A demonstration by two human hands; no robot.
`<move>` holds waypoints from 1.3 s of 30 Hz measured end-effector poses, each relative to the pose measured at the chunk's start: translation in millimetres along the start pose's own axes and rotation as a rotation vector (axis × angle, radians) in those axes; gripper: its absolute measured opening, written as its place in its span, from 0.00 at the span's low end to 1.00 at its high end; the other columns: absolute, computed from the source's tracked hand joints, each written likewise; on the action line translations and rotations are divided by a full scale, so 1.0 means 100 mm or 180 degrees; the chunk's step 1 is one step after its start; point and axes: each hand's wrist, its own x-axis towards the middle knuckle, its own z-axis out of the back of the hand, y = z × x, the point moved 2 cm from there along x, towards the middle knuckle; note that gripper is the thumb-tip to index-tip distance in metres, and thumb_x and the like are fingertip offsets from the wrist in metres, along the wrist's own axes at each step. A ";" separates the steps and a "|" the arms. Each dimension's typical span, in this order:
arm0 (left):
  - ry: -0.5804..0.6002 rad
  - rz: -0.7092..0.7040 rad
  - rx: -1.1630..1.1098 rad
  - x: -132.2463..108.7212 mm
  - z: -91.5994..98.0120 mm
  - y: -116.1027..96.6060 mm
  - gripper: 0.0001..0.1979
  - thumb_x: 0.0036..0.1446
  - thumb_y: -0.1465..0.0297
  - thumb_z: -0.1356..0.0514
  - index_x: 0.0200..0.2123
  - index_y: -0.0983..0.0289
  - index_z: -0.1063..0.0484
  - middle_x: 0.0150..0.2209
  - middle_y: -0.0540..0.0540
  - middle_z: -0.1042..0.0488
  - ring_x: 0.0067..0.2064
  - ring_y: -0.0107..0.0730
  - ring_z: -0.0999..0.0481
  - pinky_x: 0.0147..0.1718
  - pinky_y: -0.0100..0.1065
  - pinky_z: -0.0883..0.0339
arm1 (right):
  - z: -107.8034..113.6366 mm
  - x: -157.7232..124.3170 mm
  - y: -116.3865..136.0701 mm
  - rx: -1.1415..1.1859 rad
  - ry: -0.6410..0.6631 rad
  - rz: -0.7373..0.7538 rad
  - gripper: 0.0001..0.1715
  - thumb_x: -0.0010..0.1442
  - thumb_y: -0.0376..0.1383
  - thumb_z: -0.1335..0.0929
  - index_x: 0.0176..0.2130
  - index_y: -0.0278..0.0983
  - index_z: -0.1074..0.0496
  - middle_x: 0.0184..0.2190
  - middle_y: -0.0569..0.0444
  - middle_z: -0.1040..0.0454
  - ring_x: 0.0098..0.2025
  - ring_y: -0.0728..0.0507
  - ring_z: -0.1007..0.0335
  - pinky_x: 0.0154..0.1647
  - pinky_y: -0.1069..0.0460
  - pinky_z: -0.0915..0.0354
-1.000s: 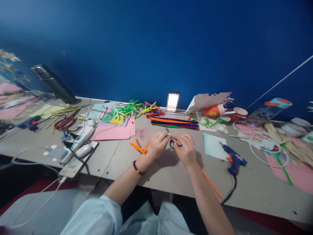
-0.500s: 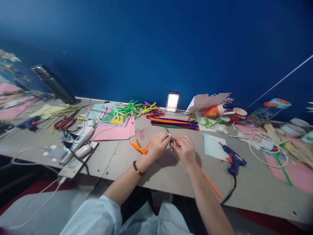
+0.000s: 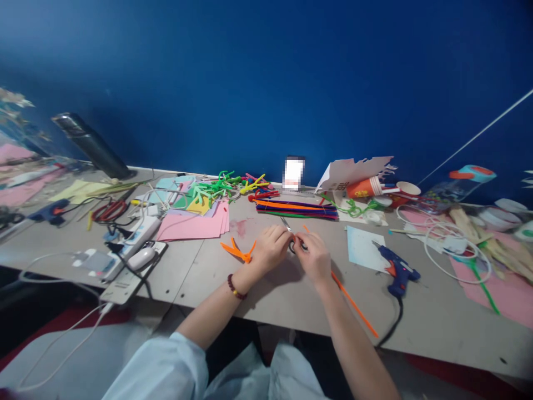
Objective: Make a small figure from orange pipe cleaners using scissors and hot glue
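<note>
My left hand (image 3: 272, 245) and my right hand (image 3: 315, 256) meet over the desk, fingers pinched around a short bit of orange pipe cleaner between the fingertips. A long orange pipe cleaner (image 3: 353, 304) runs out from under my right hand toward the desk's front edge. Scissors (image 3: 286, 224) lie just beyond and beneath the fingers, blades pointing away; their dark handles are partly hidden by my hands. Beside my left wrist is a bent orange pipe-cleaner shape (image 3: 238, 251) with several pointed ends.
A bundle of coloured pipe cleaners (image 3: 296, 209) lies behind my hands. Pink paper sheets (image 3: 192, 226) and green pipe-cleaner pieces (image 3: 225, 180) are at left, near a power strip (image 3: 133, 244). On the right are a blue glue gun (image 3: 397, 271), pale blue paper (image 3: 362, 249) and paper cups (image 3: 365, 188).
Both hands stay almost in place. My right hand's fingers have shifted slightly toward the left hand, around the same orange piece. The scissors and orange shape have hardly moved.
</note>
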 end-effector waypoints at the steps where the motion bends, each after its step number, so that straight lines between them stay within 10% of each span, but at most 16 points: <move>1: -0.0012 0.0013 -0.0007 0.00 -0.01 0.00 0.07 0.61 0.75 0.49 0.34 0.65 0.32 0.32 0.55 0.29 0.33 0.31 0.32 0.31 0.33 0.39 | 0.00 0.00 0.00 0.0028 -0.0018 -0.0073 0.10 0.61 0.31 0.38 0.35 0.38 0.28 0.28 0.51 0.25 0.31 0.44 0.30 0.36 0.49 0.32; 17: -0.0570 0.0416 -0.0356 0.03 0.08 0.01 0.07 0.61 0.75 0.48 0.32 0.64 0.33 0.29 0.54 0.31 0.32 0.30 0.32 0.30 0.31 0.37 | 0.25 0.07 -0.31 -0.0130 -0.0949 -0.1183 0.09 0.57 0.33 0.37 0.32 0.36 0.26 0.25 0.52 0.24 0.23 0.47 0.33 0.29 0.51 0.34; 25: -0.0413 0.0249 -0.0214 0.03 0.06 0.05 0.06 0.60 0.75 0.47 0.34 0.65 0.31 0.30 0.55 0.29 0.33 0.31 0.31 0.30 0.32 0.38 | 0.06 0.06 0.00 0.0679 0.0061 -0.0206 0.10 0.59 0.32 0.36 0.40 0.40 0.27 0.33 0.52 0.22 0.35 0.44 0.27 0.39 0.48 0.30; 39: -0.0187 0.0190 -0.0273 -0.02 0.00 0.03 0.06 0.60 0.75 0.47 0.35 0.64 0.31 0.31 0.55 0.29 0.34 0.31 0.32 0.31 0.32 0.39 | 0.01 0.04 -0.04 0.0478 0.0185 -0.0111 0.11 0.61 0.33 0.38 0.36 0.40 0.27 0.32 0.51 0.23 0.34 0.44 0.26 0.39 0.48 0.30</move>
